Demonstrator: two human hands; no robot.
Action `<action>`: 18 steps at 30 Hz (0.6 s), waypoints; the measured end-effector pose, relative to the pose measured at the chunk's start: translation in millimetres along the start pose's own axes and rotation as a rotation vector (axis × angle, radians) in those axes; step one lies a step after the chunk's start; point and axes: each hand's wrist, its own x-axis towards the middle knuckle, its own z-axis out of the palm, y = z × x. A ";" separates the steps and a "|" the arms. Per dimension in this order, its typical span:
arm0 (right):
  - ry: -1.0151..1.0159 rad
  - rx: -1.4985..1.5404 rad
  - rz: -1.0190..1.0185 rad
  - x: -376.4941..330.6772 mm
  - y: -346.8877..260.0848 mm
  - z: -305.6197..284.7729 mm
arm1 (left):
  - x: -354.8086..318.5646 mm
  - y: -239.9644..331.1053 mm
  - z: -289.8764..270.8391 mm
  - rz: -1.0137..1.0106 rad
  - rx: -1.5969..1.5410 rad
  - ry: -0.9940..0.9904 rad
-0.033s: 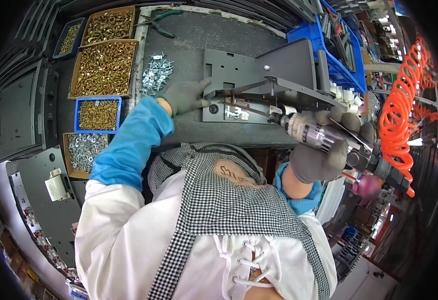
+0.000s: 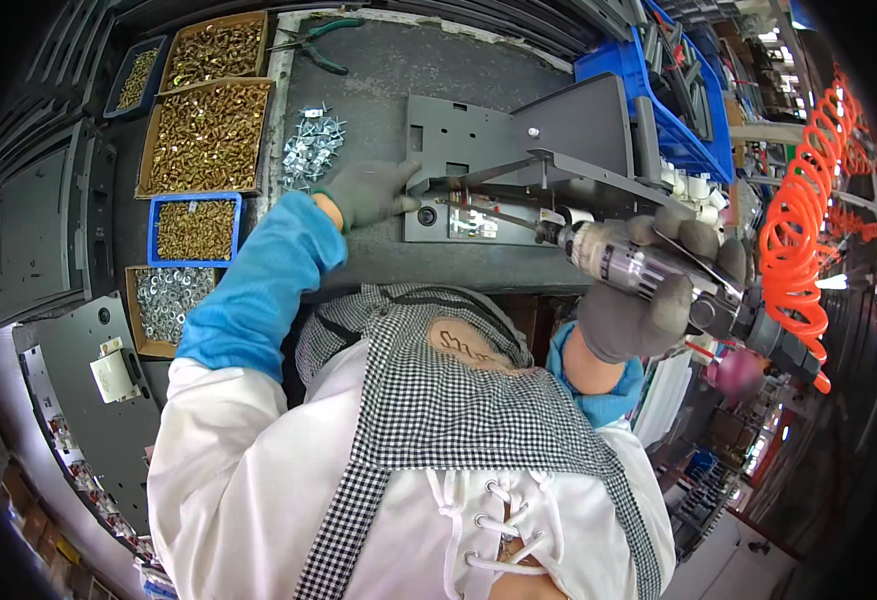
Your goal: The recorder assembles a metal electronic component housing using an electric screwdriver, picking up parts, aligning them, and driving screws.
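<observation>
Fingers of the right hand point(image 2: 649, 300) wrap the pneumatic screwdriver point(image 2: 639, 268), its long axis pointing left at the grey metal bracket point(image 2: 479, 160). Left hand point(image 2: 369, 192), the nearer one, presses flat on that bracket, fingers together.

Change record: none. Left hand point(image 2: 374, 192) on the grey metal bracket point(image 2: 479, 160) and right hand point(image 2: 649, 290) gripping the pneumatic screwdriver point(image 2: 649, 270) stand as before.

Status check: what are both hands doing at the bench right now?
Left hand steadies grey metal bracket. Right hand grips pneumatic screwdriver, bit at bracket. Nothing blocking.
</observation>
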 end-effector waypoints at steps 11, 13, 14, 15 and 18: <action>0.061 -0.022 -0.007 1.2 34.9 10.9 | 14.3 -3.1 20.8 -0.100 -0.064 -0.091; 0.089 -0.054 -0.008 0.7 35.7 13.6 | 13.1 3.7 18.7 -0.135 -0.077 -0.100; 0.081 -0.031 0.024 2.0 33.8 15.9 | 13.9 10.4 15.3 -0.178 -0.090 -0.071; 0.072 -0.008 0.055 2.0 32.6 17.4 | 15.2 15.3 12.5 -0.221 -0.103 -0.042; 0.071 0.002 0.006 -5.0 38.3 15.2 | 25.4 14.8 3.8 -0.284 -0.087 -0.107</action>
